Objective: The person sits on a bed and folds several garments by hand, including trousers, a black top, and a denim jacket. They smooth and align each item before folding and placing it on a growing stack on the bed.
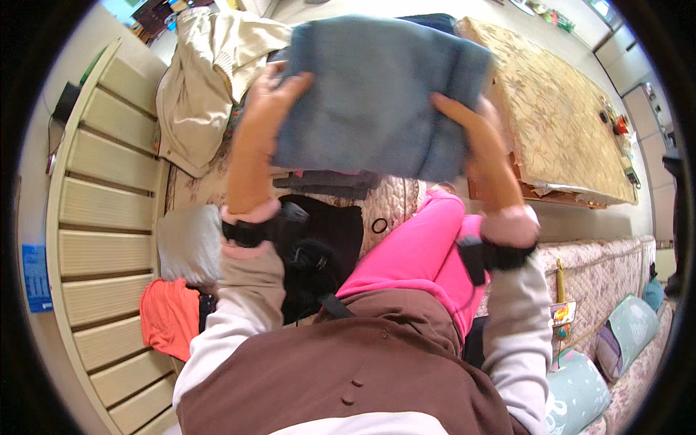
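A folded blue denim garment (375,98) is held up in front of me, blurred by motion. My left hand (274,92) grips its left side, thumb on the near face. On the opposite side my right hand (470,119) has hold of it, thumb also in front; the other fingers are mostly hidden behind the cloth. Below the denim lies a folded dark grey garment (326,184), partly covered from sight. Closer to me a black garment (331,223) is spread on the floral quilted cover (399,196), with a black ring-shaped band (379,225) beside it.
A cream jacket (196,114) lies at the upper left, by the slatted wooden headboard (106,212). Grey cloth (187,244) and an orange garment (168,315) lie along it. To the right stand a floral-topped table (554,109) and a quilted sofa (598,266) with cushions (576,386).
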`<state>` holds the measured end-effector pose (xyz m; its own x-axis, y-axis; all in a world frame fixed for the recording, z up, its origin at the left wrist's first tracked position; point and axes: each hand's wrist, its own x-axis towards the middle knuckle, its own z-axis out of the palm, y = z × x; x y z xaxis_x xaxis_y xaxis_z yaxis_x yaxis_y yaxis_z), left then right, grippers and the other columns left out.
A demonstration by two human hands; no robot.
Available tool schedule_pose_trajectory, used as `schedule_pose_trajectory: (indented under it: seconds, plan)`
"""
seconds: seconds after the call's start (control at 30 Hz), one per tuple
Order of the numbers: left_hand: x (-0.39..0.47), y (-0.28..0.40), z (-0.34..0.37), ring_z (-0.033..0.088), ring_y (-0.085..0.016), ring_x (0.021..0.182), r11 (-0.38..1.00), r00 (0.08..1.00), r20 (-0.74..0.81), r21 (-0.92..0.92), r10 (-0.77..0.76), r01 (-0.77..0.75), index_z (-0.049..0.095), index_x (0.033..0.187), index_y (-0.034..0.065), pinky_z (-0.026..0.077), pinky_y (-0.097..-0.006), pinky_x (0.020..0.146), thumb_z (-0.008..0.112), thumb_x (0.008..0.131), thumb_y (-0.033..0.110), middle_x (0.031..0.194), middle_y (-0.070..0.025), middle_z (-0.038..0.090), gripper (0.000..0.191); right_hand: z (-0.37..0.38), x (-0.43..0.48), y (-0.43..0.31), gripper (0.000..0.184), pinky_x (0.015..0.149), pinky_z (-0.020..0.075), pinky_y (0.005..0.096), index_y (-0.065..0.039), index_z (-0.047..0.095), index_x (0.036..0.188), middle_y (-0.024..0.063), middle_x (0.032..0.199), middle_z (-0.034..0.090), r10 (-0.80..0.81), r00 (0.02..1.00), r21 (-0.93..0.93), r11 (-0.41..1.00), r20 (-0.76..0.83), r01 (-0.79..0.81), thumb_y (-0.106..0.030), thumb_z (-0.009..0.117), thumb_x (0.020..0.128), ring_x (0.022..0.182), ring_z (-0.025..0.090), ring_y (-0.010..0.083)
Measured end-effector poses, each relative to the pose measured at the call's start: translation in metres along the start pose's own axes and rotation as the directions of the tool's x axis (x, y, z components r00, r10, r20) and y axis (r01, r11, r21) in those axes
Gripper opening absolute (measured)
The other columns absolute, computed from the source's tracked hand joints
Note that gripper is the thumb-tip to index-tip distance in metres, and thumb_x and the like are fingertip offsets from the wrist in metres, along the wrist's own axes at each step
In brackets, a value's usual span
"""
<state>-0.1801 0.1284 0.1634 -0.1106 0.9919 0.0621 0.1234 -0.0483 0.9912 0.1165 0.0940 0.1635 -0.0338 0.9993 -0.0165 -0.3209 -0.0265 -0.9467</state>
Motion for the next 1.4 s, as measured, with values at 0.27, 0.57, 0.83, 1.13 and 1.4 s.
schedule_pose_trajectory:
  seconds: [0.27,0.57,0.83,1.13,1.4]
  plan:
    - [0.038,-0.082,-0.037,0.038,-0.046,0.123,0.277,0.976,-0.153,0.942,-0.154,0.191,0.043,0.130,0.0079,0.033,-0.0531,0.102,0.058,0.079,0.034,0.135,-0.0276,0.037,0.059,0.049,0.072,0.141,0.076,0.100,0.0411,0.0389,0.002,0.035,0.133,0.0235,0.118,0.057,0.002,0.993,-0.609,0.789,-0.121,-0.076,-0.017,0.075,0.070,0.112,0.056,0.0341]
    - [0.055,-0.039,0.009,0.035,-0.036,0.128,0.168,0.727,0.142,0.927,0.672,-0.337,0.051,0.127,0.0178,0.032,-0.0547,0.099,0.062,0.083,0.028,0.140,-0.0161,0.035,0.047,0.067,0.102,0.130,0.053,0.090,0.0453,0.0466,0.003,0.046,0.124,0.0292,0.106,0.059,-0.458,0.886,-0.712,0.597,0.075,0.369,-0.003,0.058,0.073,0.103,0.057,0.0432]
    - [0.096,-0.192,0.024,0.028,-0.034,0.135,0.034,0.959,0.127,0.990,0.253,-0.140,0.022,0.144,0.0413,0.028,-0.0608,0.098,0.038,0.094,0.052,0.151,-0.0049,0.025,0.054,-0.023,0.060,0.142,0.080,0.100,0.0387,0.0407,0.007,0.030,0.138,0.0289,0.124,0.053,0.082,0.996,-0.792,0.609,0.026,-0.030,-0.040,0.063,0.083,0.116,0.051,0.0387]
    - [0.109,-0.211,0.008,0.026,-0.035,0.136,0.114,0.973,0.148,0.979,0.180,-0.170,0.021,0.144,0.0430,0.026,-0.0627,0.098,0.031,0.094,0.057,0.153,-0.0023,0.022,0.053,-0.270,-0.305,0.081,0.049,0.075,0.0501,0.0296,0.006,0.054,0.119,0.0122,0.097,0.064,0.241,0.761,-0.535,0.585,-0.602,-0.609,-0.021,0.067,0.080,0.088,0.060,0.0159]
    - [0.117,-0.214,0.003,0.025,-0.033,0.137,0.132,0.970,0.155,0.975,0.187,-0.181,0.019,0.144,0.0456,0.021,-0.0654,0.098,0.029,0.093,0.059,0.153,0.0001,0.021,0.053,-0.252,-0.564,0.152,0.102,0.106,0.0323,0.0390,-0.003,0.025,0.144,0.0230,0.134,0.044,-0.004,0.176,-0.150,0.547,-0.984,-0.824,-0.027,0.082,0.062,0.125,0.042,0.0325]
